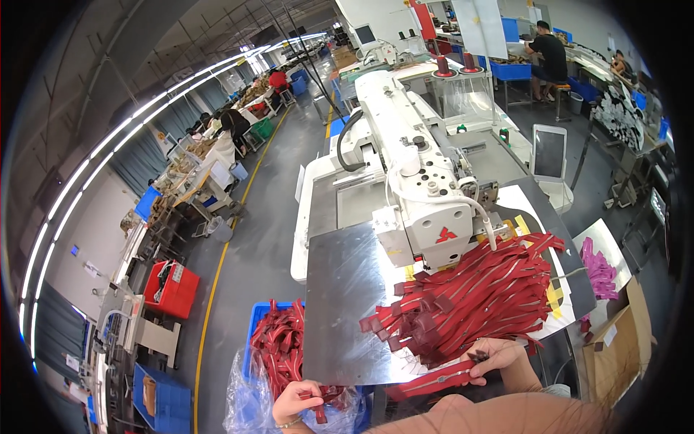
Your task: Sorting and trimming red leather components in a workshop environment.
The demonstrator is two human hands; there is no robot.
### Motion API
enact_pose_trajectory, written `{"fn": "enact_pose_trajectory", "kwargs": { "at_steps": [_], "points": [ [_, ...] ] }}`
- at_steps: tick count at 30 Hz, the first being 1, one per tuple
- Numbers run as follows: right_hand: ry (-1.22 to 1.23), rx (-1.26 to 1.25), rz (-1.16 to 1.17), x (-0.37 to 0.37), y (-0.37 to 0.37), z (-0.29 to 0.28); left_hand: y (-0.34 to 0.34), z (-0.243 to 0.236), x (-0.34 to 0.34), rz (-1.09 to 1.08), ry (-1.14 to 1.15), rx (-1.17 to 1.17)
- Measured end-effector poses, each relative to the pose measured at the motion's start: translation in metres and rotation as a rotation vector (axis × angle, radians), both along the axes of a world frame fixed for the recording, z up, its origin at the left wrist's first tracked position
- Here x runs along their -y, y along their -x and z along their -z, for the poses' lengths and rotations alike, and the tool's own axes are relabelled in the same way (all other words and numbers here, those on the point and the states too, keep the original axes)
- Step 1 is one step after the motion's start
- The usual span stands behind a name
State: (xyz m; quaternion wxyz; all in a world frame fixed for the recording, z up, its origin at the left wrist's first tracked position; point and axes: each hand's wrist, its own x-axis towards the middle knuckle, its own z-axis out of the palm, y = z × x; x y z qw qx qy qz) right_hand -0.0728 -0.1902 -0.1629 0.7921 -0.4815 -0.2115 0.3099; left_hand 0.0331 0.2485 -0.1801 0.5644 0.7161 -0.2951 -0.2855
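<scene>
My right hand (500,359) is closed on a dark red zipper (432,381) at the front edge of the metal table (340,304). That zipper stretches leftward from my fingers, with a pale line of teeth along it. Lower left, my left hand (295,402) pinches the end of a red zipper piece (319,412); I cannot tell whether it is the same zipper. A big heap of red zippers (484,289) with dark fabric ends covers the table's right part, just beyond my right hand. More red zippers (282,340) fill a blue bin (253,322) beside my left hand.
A white industrial sewing machine (405,159) stands over the table, its head close to the heap. Clear plastic (242,405) hangs around the bin. Right of the table are pink strips (598,267) and a cardboard box (618,354). Co-workers (549,58) sit farther off.
</scene>
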Motion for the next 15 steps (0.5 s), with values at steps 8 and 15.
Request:
{"fn": "enact_pose_trajectory", "kwargs": {
  "at_steps": [8, 15],
  "points": [
    [0.068, -0.092, 0.016, -0.004, -0.014, -0.003, 0.02, 0.03, -0.1, -0.324, -0.308, 0.007],
    [0.289, -0.175, 0.471, 0.011, 0.001, -0.033, 0.025, -0.029, -0.052, -0.971, 0.316, 0.477]
  ]
}}
